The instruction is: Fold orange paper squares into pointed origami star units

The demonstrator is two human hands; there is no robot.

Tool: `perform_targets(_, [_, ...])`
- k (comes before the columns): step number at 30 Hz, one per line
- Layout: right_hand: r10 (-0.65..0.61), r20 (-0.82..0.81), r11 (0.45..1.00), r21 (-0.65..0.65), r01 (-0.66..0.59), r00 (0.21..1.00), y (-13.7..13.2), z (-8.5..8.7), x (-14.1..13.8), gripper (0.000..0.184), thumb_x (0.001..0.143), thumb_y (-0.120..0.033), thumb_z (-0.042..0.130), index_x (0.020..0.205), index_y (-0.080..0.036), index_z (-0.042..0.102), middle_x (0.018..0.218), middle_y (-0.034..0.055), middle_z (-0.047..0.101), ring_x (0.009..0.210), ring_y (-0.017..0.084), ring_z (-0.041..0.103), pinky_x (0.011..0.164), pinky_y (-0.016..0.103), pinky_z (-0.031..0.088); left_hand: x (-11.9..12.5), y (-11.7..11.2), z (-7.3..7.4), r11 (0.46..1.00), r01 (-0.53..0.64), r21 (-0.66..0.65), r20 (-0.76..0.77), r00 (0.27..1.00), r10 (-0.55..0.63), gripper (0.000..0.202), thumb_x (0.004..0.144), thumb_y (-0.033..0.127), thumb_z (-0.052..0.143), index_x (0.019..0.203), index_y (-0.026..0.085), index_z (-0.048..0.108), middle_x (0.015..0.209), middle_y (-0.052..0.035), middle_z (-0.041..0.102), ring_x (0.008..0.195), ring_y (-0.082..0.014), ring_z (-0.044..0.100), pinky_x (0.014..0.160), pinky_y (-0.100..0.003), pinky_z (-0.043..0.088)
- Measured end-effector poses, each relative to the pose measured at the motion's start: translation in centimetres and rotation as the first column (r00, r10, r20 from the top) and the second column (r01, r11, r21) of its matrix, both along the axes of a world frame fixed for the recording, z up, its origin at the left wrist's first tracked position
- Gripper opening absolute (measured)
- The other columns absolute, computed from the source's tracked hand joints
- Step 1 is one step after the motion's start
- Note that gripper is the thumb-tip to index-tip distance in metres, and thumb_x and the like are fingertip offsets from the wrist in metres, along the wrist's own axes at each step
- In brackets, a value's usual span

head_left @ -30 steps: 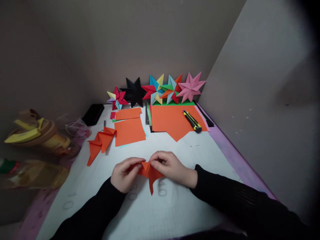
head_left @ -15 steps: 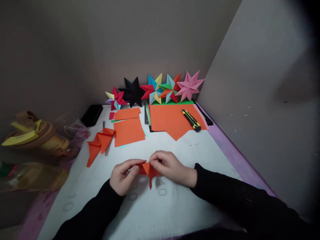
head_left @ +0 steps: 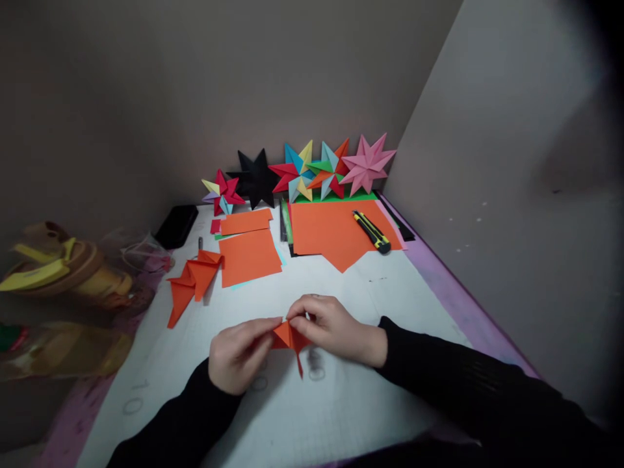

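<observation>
**Folded orange paper (head_left: 287,336) pinched above the white sheet (head_left: 361,396)**

The folded orange paper was held near the middle of the white sheet, in front of the person. The left hand (head_left: 240,356) was nearly closed, its fingers stretched rightward and gripping the paper's left side between thumb and fingers. The right hand (head_left: 335,330) had its fingers curled, thumb and forefinger pinching the top and right side. The two sets of fingertips almost met along the upper edge.

On the right, a stretch of white sheet separated the right hand from the purple border (head_left: 455,307), which ran along the side wall (head_left: 511,195). The right sleeve (head_left: 448,364) crossed the lower right. Ahead, a strip of sheet lay between the hands and the large orange sheet (head_left: 322,227), whose point faced the person and which carried a yellow-and-black cutter (head_left: 372,232). The small orange sheets (head_left: 249,257) lay to its left, with folded orange pieces (head_left: 202,276) just beside them. Farther left, a bottle (head_left: 63,351) stood near the border on that side. At the back, the paper stars (head_left: 368,166) stood by the rear wall (head_left: 292,78), leaving little depth behind the sheets.

A second before, the flap hanging from the folded orange paper had looked broad; now it showed as a narrow strip slanting rightward. The left hand's fingers had straightened slightly, and the fingertips had drawn closer together. The sheets and cutter had kept their arrangement.
</observation>
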State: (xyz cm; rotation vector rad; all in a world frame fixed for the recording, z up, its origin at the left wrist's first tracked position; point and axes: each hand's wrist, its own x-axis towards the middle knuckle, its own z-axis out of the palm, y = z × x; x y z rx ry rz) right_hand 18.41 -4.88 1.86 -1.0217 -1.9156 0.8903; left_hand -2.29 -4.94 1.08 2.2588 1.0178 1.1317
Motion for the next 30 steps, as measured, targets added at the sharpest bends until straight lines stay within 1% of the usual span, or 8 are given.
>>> perform_targets(5, [0.038,-0.018,0.998,-0.047,-0.039,0.999,-0.3,0.1,-0.3,0.018,0.076,-0.008,0.051,0.085,-0.019,0.063,0.080,0.0003,0.064,0.071,0.012,0.059,0.067,0.024,0.046,0.2,-0.7,0.0,0.995,-0.095,-0.021,0.021,0.995,0.096,0.022,0.081,0.015,0.056,0.097,0.024,0.068,0.086,-0.0005,0.073,0.072,-0.0132,0.068,0.067,-0.022,0.054])
perform_targets(12, [0.007,-0.067,0.988,-0.155,-0.017,0.998,0.1,0.3,-0.2,0.017,0.077,-0.008,0.051,0.078,-0.018,0.065,0.078,0.0004,0.065,0.072,0.011,0.060,0.064,0.022,0.046,0.1,-0.4,1.0,0.991,0.132,0.031,0.039,0.990,-0.133,0.029,0.080,0.010,0.054,0.106,0.021,0.065,0.101,-0.0061,0.071,0.089,-0.0162,0.068,0.077,-0.023,0.055])
perform_targets(16, [0.013,-0.063,0.994,-0.105,-0.020,0.998,0.4,0.5,0.1,0.019,0.076,-0.006,0.052,0.081,-0.018,0.066,0.080,0.0005,0.067,0.072,0.011,0.061,0.066,0.022,0.047,0.5,-0.2,1.2,0.982,0.081,-0.169,0.077,0.995,-0.069,0.021,0.078,0.014,0.062,0.097,0.020,0.067,0.097,-0.0068,0.072,0.086,-0.0178,0.069,0.070,-0.024,0.057])
perform_targets(18, [0.009,-0.061,0.995,-0.094,-0.015,0.998,0.4,0.5,0.2,0.019,0.077,-0.007,0.053,0.083,-0.018,0.067,0.081,0.0007,0.068,0.072,0.011,0.062,0.065,0.021,0.047,0.8,-0.1,1.0,0.932,0.081,-0.352,0.136,0.990,-0.034,0.018,0.076,0.018,0.065,0.094,0.019,0.065,0.100,-0.0083,0.071,0.088,-0.0192,0.068,0.067,-0.024,0.057])
perform_targets(21, [0.001,-0.038,0.998,-0.068,-0.003,0.999,0.4,0.8,0.4,0.016,0.077,-0.008,0.054,0.083,-0.019,0.066,0.080,0.0004,0.067,0.071,0.010,0.061,0.064,0.021,0.046,1.3,-0.1,0.7,0.815,0.153,-0.560,0.302,0.953,0.028,0.018,0.073,0.023,0.068,0.090,0.017,0.062,0.101,-0.0097,0.070,0.091,-0.0205,0.067,0.071,-0.028,0.058])
perform_targets(26, [0.012,0.051,1.000,0.027,-0.013,0.999,0.3,1.3,0.5,0.012,0.075,-0.008,0.056,0.077,-0.019,0.061,0.073,0.0000,0.063,0.067,0.011,0.057,0.065,0.024,0.046,1.9,-0.6,0.5,0.656,0.176,-0.734,0.361,0.919,0.158,0.019,0.071,0.027,0.071,0.081,0.016,0.059,0.073,-0.0017,0.070,0.064,-0.0130,0.066,0.058,-0.022,0.054])
perform_targets(28, [0.027,0.059,0.997,0.073,-0.031,0.998,0.4,1.3,0.5,0.012,0.076,-0.008,0.055,0.077,-0.019,0.061,0.073,0.0007,0.062,0.070,0.013,0.057,0.067,0.026,0.046,2.1,-0.7,0.4,0.634,0.158,-0.757,0.351,0.917,0.191,0.019,0.071,0.029,0.070,0.080,0.016,0.059,0.069,-0.0008,0.069,0.061,-0.0121,0.065,0.057,-0.022,0.053])
perform_targets(30, [0.015,0.031,0.989,0.147,-0.019,0.999,0.5,1.2,0.6,0.013,0.079,-0.009,0.053,0.079,-0.020,0.060,0.078,0.0024,0.063,0.078,0.015,0.057,0.073,0.030,0.047,2.0,-0.6,0.2,0.646,0.128,-0.753,0.339,0.917,0.213,0.021,0.070,0.031,0.070,0.080,0.016,0.058,0.070,-0.0013,0.069,0.060,-0.0125,0.065,0.056,-0.022,0.053])
